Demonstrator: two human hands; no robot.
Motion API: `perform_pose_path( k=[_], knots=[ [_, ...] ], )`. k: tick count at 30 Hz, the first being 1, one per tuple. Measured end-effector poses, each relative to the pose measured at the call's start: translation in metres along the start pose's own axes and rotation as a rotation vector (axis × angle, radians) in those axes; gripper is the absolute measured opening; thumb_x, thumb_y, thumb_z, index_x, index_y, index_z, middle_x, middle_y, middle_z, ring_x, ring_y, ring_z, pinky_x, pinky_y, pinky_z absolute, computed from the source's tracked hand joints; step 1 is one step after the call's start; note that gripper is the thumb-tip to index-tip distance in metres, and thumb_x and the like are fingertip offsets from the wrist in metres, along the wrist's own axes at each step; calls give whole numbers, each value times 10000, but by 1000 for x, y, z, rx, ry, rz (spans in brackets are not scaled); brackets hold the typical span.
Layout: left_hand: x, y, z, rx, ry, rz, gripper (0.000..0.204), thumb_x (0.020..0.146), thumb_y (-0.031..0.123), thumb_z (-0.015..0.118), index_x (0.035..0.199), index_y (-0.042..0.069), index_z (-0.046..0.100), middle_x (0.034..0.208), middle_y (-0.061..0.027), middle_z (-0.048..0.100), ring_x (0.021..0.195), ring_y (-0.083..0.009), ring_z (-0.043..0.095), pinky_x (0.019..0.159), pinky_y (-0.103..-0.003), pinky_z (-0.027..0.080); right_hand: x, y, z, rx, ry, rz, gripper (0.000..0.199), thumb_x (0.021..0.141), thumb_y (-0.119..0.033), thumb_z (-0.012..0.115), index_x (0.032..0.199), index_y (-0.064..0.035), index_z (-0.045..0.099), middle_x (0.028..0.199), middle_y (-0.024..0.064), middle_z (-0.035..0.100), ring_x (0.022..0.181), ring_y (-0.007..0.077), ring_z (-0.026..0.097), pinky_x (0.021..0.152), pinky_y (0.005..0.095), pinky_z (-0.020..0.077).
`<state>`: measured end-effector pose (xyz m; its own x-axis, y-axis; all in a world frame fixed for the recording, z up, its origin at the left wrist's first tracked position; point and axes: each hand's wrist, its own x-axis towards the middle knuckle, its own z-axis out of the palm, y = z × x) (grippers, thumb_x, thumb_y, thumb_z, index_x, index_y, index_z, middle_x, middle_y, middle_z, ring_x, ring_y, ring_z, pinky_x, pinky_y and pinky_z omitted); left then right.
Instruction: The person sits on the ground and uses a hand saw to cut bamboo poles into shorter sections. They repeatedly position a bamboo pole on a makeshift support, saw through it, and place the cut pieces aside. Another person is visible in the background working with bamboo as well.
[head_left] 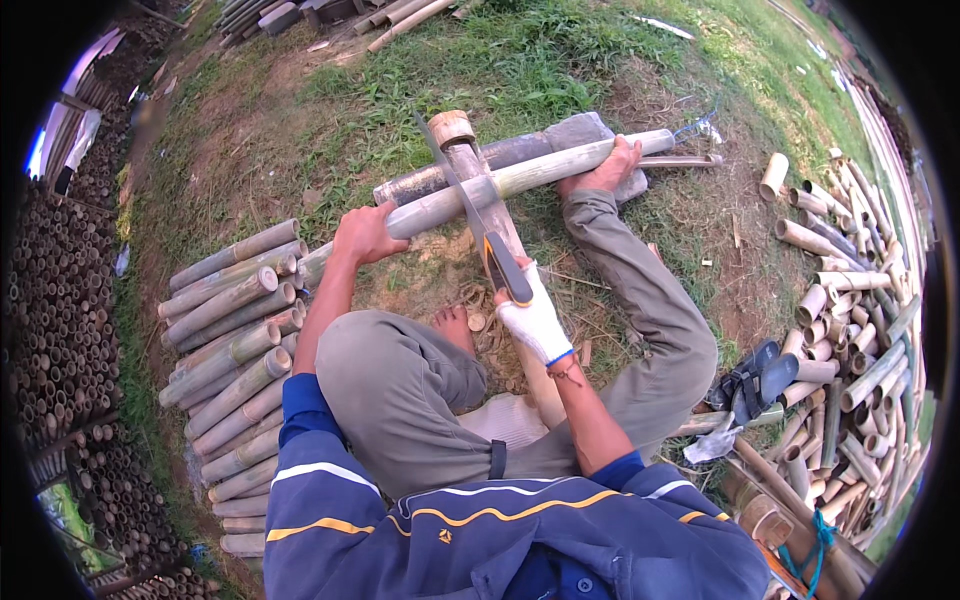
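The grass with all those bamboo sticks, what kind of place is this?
Probably an outdoor bamboo-cutting yard. The person sits on grass, with cut bamboo pieces stacked to the left and heaped to the right, while the right hand holds a saw.

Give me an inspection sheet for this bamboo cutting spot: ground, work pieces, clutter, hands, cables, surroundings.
Surface: patchy grass and bare dirt, shavings near the feet.
Job's things: long pale green bamboo pole lying across a grey wooden block; long machete blade with dark handle resting on the pole.
Clutter: dark sandals; short cut bamboo tubes at right.
Hands: bare left hand gripping the pole; white-gloved right hand gripping the machete handle.
Cables: nothing seen.
Surroundings: stacked bamboo lengths at left; rows of tube ends further left.
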<state>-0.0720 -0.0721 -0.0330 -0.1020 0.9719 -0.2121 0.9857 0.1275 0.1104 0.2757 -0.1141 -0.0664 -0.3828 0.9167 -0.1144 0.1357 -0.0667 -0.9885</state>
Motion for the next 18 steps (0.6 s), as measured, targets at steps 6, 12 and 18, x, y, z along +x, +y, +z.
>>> perform_pose_path(
  k=[6, 12, 18],
  knots=[
    [5, 21, -3, -3, -8, -8, 664, 758, 510, 879, 1258, 105, 715, 1021, -237, 811, 985, -426, 793, 930, -530, 626, -196, -34, -72, -161, 23, 120, 655, 903, 29, 609, 1539, -42, 470, 1290, 106, 609, 1027, 153, 626, 978, 287, 531],
    [10, 28, -3, -10, 57, 36, 679, 757, 504, 881, 1288, 114, 716, 1045, -228, 813, 992, -424, 790, 946, -524, 627, 48, 44, -1, -107, 115, -167, 660, 885, -5, 722, 1505, -58, 503, 1117, 91, 649, 943, 175, 650, 892, 324, 560],
    [10, 19, 0, -19, 1, 13, 733, 738, 500, 866, 1360, 146, 710, 1054, -230, 808, 1001, -423, 784, 932, -535, 628, 47, 23, 4, -20, 49, -30, 641, 894, -22, 737, 1491, -24, 502, 1120, 86, 661, 985, 193, 652, 911, 344, 554]
  ],
)
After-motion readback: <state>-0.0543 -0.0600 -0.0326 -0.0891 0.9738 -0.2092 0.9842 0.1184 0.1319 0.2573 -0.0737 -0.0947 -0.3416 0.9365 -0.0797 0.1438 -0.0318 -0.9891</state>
